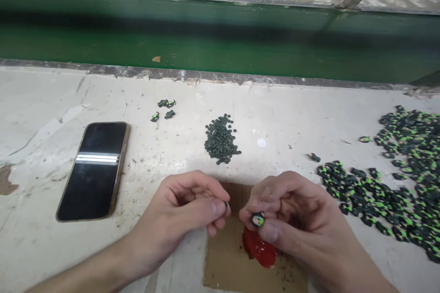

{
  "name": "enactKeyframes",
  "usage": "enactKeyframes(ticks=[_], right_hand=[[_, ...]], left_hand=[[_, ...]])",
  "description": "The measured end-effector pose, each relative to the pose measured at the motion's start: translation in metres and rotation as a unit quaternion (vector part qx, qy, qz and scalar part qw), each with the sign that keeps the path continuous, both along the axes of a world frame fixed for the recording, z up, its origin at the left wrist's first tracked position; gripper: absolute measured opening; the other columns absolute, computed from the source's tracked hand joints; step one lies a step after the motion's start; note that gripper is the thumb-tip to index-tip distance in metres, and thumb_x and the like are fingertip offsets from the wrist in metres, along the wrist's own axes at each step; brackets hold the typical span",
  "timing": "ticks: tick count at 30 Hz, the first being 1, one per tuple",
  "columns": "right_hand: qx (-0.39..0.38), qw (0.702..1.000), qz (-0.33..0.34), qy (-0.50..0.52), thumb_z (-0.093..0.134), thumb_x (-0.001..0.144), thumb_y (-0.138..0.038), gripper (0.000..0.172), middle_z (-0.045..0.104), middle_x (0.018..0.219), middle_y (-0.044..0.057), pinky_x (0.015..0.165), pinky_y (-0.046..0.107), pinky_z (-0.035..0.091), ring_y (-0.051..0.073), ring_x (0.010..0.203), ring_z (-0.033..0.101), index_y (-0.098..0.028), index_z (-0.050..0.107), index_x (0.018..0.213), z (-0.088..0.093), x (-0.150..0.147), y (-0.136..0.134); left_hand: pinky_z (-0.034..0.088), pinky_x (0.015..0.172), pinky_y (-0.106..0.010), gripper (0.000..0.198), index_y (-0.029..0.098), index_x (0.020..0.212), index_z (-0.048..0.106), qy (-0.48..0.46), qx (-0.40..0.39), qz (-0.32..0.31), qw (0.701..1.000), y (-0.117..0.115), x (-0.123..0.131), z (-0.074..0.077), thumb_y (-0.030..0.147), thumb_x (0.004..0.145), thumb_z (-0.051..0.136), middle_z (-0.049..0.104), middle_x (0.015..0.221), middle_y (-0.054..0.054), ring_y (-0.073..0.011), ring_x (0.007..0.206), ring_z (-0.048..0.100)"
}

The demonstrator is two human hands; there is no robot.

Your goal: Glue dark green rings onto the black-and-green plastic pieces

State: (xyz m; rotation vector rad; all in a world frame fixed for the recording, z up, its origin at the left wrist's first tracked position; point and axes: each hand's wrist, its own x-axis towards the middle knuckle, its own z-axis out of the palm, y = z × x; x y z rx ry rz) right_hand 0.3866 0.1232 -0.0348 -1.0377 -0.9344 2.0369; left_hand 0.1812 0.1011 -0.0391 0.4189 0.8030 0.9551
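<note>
My right hand (290, 213) is closed in a pinch on a small black-and-green part (258, 219), held just above a red blob (259, 249) on a piece of brown cardboard (227, 261). My left hand (187, 210) is also pinched, thumb against forefinger, with a tiny dark piece (226, 203) barely showing at the fingertips. The two hands sit close together, a few centimetres apart, over the cardboard's top edge.
A pile of small dark round discs (222, 139) lies beyond the hands. Several black-and-green parts (388, 183) are heaped at the right, a few more (164, 109) at upper left. A phone (93, 169) lies at the left. A green conveyor belt (220, 41) runs behind the white worktable (48, 100).
</note>
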Motion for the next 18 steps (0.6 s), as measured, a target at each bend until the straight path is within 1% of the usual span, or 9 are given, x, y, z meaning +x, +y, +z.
enactKeyframes(ticks=[3,6,8,9,10,12,13,15,18], right_hand=[[-0.032,0.999,0.0,-0.007,0.09,0.082,-0.037,0.014,0.075,0.082,0.001,0.048,0.015,0.051,0.007,0.054,0.06,-0.029,0.079,0.087,0.0007,0.0001,0.0002],[0.037,0.999,0.001,0.023,0.086,0.086,-0.026,0.01,0.076,0.083,-0.001,0.049,0.014,0.055,0.011,0.065,0.072,-0.032,0.079,0.09,-0.0031,0.0012,0.0032],[0.08,0.996,0.008,0.038,0.083,0.088,-0.02,0.016,0.079,0.086,-0.001,0.05,0.015,0.057,0.014,0.075,0.077,-0.033,0.079,0.094,-0.0054,0.0014,0.0035],[0.082,0.996,0.003,0.03,0.084,0.088,-0.02,0.015,0.079,0.088,0.0,0.05,0.015,0.057,0.014,0.073,0.077,-0.033,0.079,0.093,-0.0057,0.0009,0.0027],[0.069,0.998,-0.007,0.011,0.086,0.086,-0.023,0.013,0.08,0.087,0.0,0.049,0.016,0.057,0.012,0.066,0.074,-0.033,0.079,0.091,-0.0053,0.0001,0.0013],[0.029,0.998,-0.039,-0.036,0.091,0.081,-0.032,0.01,0.078,0.077,-0.001,0.048,0.015,0.056,0.008,0.05,0.064,-0.033,0.081,0.084,-0.003,-0.0028,-0.002],[0.022,0.996,-0.058,-0.056,0.093,0.079,-0.035,0.011,0.077,0.073,-0.002,0.05,0.014,0.057,0.007,0.048,0.063,-0.034,0.081,0.082,-0.0014,-0.0043,-0.0033],[0.06,0.991,-0.085,-0.083,0.095,0.076,-0.03,0.014,0.078,0.073,-0.003,0.057,0.01,0.06,0.008,0.055,0.07,-0.037,0.083,0.082,0.0013,-0.0067,-0.004],[0.174,0.975,-0.079,-0.111,0.091,0.076,-0.011,0.035,0.082,0.089,-0.007,0.068,0.005,0.061,0.009,0.075,0.079,-0.042,0.084,0.09,0.0021,-0.0061,-0.0012]], left_hand=[[0.053,0.065,-0.004,0.008,0.022,0.089,0.084,0.078,0.031,-0.008,0.996,-0.0018,0.0024,0.0039,0.023,0.094,0.079,0.075,0.073,0.001,-0.0032,0.066,0.066],[0.053,0.062,-0.007,0.007,0.023,0.087,0.084,0.164,0.056,0.01,0.985,-0.003,0.006,0.0082,0.019,0.09,0.079,0.073,0.068,0.0,-0.0063,0.063,0.065],[0.053,0.057,-0.009,0.005,0.022,0.084,0.084,0.224,0.081,0.017,0.971,-0.0036,0.0078,0.0095,0.019,0.086,0.08,0.073,0.068,-0.001,-0.0081,0.06,0.064],[0.052,0.056,-0.01,0.006,0.023,0.084,0.084,0.249,0.095,0.018,0.964,-0.0039,0.0084,0.0097,0.019,0.084,0.08,0.073,0.069,-0.001,-0.0083,0.059,0.062],[0.051,0.054,-0.01,0.006,0.023,0.082,0.084,0.267,0.109,0.018,0.957,-0.0041,0.0087,0.0098,0.019,0.084,0.08,0.073,0.07,-0.002,-0.0083,0.058,0.062],[0.051,0.054,-0.01,0.009,0.025,0.081,0.085,0.29,0.133,0.021,0.947,-0.0043,0.0088,0.0099,0.019,0.084,0.078,0.074,0.072,-0.001,-0.0081,0.058,0.062],[0.051,0.054,-0.009,0.011,0.026,0.081,0.085,0.299,0.141,0.026,0.943,-0.0042,0.0087,0.01,0.018,0.084,0.078,0.075,0.073,0.0,-0.008,0.059,0.063],[0.051,0.055,-0.009,0.015,0.029,0.081,0.085,0.313,0.156,0.036,0.936,-0.0038,0.0085,0.0104,0.016,0.084,0.078,0.076,0.074,0.001,-0.0078,0.06,0.065],[0.051,0.055,-0.007,0.02,0.031,0.082,0.086,0.322,0.171,0.045,0.93,-0.0031,0.0086,0.0106,0.013,0.083,0.078,0.077,0.074,0.003,-0.007,0.061,0.066]])
